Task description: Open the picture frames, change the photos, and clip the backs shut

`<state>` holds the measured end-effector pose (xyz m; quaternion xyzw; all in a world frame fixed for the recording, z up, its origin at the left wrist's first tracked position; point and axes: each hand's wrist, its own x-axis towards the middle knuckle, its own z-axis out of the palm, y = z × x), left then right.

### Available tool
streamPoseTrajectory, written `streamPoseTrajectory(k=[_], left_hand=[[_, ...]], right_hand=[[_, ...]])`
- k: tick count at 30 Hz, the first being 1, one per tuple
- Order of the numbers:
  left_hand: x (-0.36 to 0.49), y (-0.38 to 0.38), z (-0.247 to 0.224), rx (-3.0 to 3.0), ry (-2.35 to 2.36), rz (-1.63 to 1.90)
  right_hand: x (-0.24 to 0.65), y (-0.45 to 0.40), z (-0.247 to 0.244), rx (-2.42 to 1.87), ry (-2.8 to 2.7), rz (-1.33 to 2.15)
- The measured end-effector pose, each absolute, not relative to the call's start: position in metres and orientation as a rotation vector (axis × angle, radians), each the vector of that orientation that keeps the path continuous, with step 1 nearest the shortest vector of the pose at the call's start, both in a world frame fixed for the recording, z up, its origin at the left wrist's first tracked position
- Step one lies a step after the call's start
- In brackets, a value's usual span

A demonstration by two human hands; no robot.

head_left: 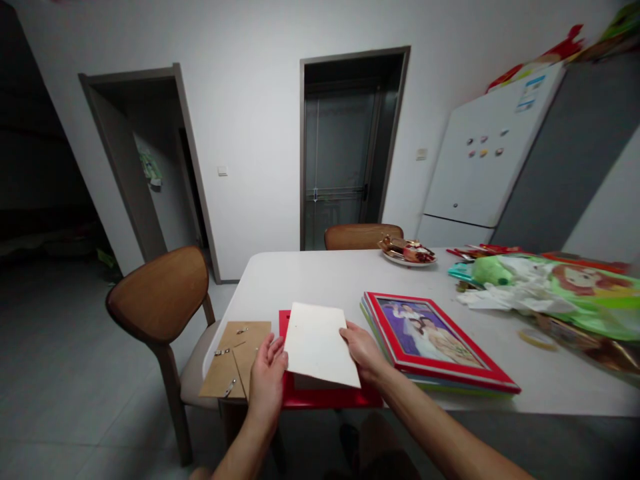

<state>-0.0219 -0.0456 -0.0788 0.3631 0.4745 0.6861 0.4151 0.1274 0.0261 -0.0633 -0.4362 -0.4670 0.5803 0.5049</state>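
Note:
A blank white sheet (320,343) is held up over a red frame (330,399) at the table's front edge. My right hand (363,350) grips the sheet's right edge, thumb on top. At its lower left edge is my left hand (270,373), with fingers curled and slightly apart; whether they pinch the sheet is unclear. Left of this hand lies a brown backing board (225,363) with metal clips. To the right, a stack of picture frames (450,340) has a red-bordered photo on top.
On the white table (300,273) are a plate (410,261) of wrapped items at the back, a tape roll (538,339) and green plastic packaging (590,300) at right. A wooden chair (163,300) stands left, another chair (363,237) behind.

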Motion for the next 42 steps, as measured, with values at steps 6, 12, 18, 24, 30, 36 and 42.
streamPoseTrajectory(k=[6,12,18,24,30,36,42], left_hand=[[-0.03,-0.056,-0.084,1.407,1.576,1.425],[-0.023,-0.062,-0.087,1.81,1.772,1.146],[-0.025,-0.061,-0.093,1.925,1.775,1.056],[-0.024,-0.062,-0.093,1.954,1.753,1.089],[-0.022,-0.061,-0.096,2.033,1.786,1.042],[-0.022,-0.061,-0.09,2.073,1.884,0.911],[-0.017,-0.056,-0.08,2.064,1.965,0.943]], right_hand=[[0.145,0.049,-0.07,-1.317,-1.442,1.206],[0.131,0.058,-0.073,-1.407,-1.614,1.082],[0.13,0.063,-0.071,-1.537,-1.84,0.843],[0.129,0.058,-0.071,-1.726,-1.931,0.54],[0.124,0.046,-0.069,-1.867,-2.108,0.158],[0.123,0.04,-0.074,-1.672,-2.192,0.066],[0.119,0.022,-0.078,-1.393,-2.399,0.121]])
